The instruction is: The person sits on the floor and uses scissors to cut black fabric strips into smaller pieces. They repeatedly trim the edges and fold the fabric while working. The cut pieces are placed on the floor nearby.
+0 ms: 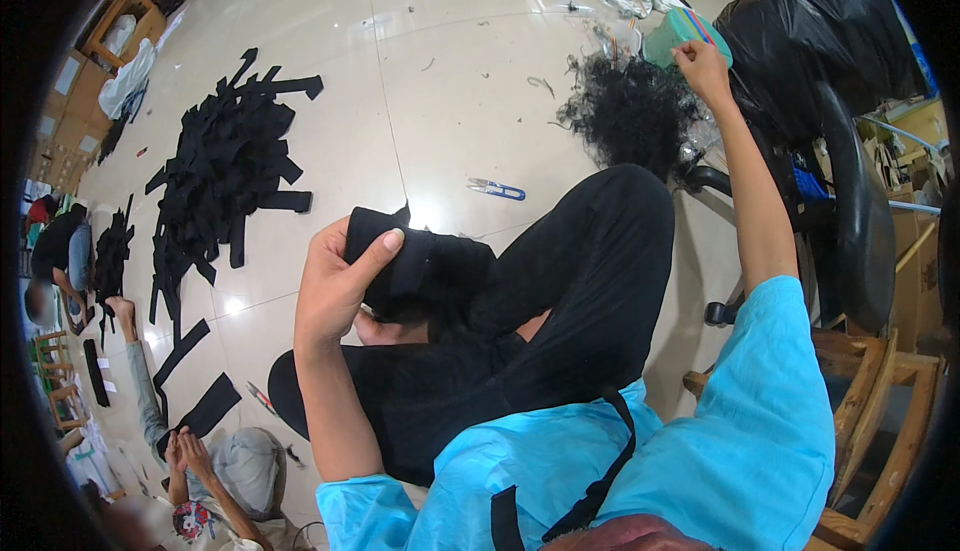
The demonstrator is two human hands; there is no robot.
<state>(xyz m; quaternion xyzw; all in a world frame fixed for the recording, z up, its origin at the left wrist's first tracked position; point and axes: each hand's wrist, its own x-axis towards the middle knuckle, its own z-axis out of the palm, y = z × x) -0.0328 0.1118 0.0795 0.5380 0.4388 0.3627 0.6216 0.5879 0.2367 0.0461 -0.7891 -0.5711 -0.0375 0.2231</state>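
My left hand (335, 286) grips a folded black fabric piece (415, 266) just above my lap, thumb pressed across its top. My right hand (703, 66) is stretched far out to the upper right, fingers closed at the rim of a teal plastic tub (668, 39); whether it holds anything is hidden. Beside that hand lies a heap of black thread scraps (630, 111). I sit cross-legged on the tiled floor in black trousers and a light blue shirt.
A big pile of black fabric strips (230, 166) spreads over the floor at left, with small blue-handled snips (497, 189) between it and me. A black office chair (850, 211) and wooden chair (880, 391) stand at right. Other people sit at lower left.
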